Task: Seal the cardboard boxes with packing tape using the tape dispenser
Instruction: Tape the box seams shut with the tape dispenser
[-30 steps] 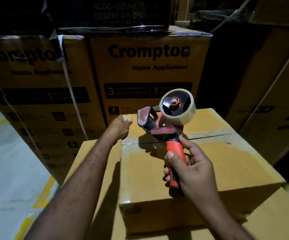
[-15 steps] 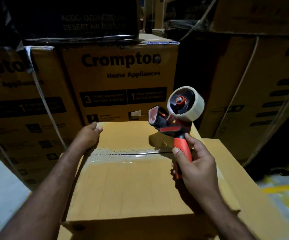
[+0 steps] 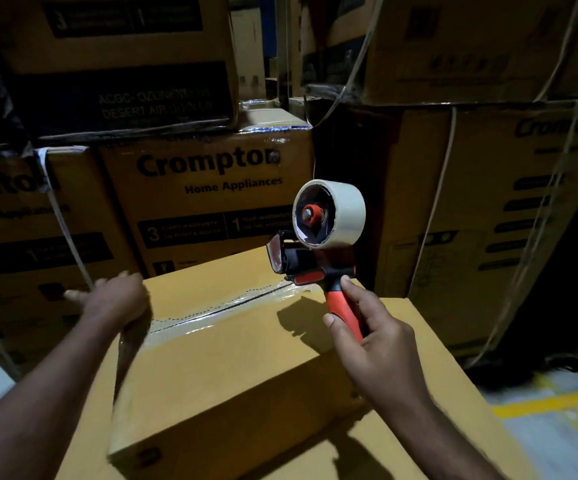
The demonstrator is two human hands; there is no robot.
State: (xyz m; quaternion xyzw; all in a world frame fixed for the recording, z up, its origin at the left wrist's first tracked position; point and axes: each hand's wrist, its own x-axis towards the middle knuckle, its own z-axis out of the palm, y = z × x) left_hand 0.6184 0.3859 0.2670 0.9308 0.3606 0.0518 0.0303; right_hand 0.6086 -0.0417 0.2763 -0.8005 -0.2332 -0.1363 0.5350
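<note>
the cardboard box (image 3: 232, 368) being sealed lies in the middle, its top facing up. a strip of clear tape (image 3: 211, 313) runs along its centre seam from the left end toward the right end.

the right hand (image 3: 374, 341) comes in over the box's near right corner, forearm angled up from the lower right. its fingers and thumb wrap the orange handle of the tape dispenser (image 3: 315, 261), with the thumb laid along the handle's left side and the forefinger reaching up near the handle's top. the dispenser stands nearly upright over the right end of the box's seam, with its head turned toward the left end. its shadow falls on the box top just beside it. the roll of tape (image 3: 346, 213) sits at the top of the dispenser, above the box's far right corner. whether the dispenser touches the box cannot be told.

the left hand (image 3: 118, 303) rests on the box's left end, where the tape strip reaches the edge. the arm stretches in from the lower left. it is blurred; it lies palm down, fingers reaching past the edge and the thumb dropping over the side, holding nothing.

behind the box stand stacked cartons (image 3: 208, 202) printed "crompton home appliances". beneath the box lies a wider carton (image 3: 454, 427).
</note>
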